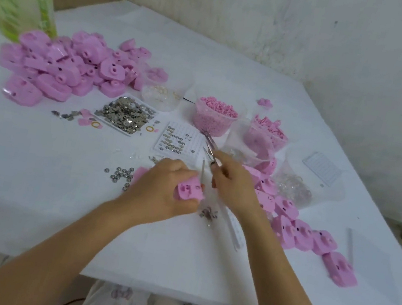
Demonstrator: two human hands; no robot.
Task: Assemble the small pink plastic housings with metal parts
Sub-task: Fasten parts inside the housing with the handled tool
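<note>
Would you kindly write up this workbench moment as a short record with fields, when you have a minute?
left hand: grips one small pink plastic housing
right hand: holds thin metal tweezers, tips pointing away from the person
far left: heap of pink housings on the white table
metal parts: tray of flat silvery pieces; loose round metal caps beside the left hand
right side: row of pink housings lying on the table

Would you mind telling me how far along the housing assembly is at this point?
Probably done: the row of housings at right. In hand: the left hand grips one housing, the right hand holds tweezers. Left: the big pile of housings, far left.
</note>
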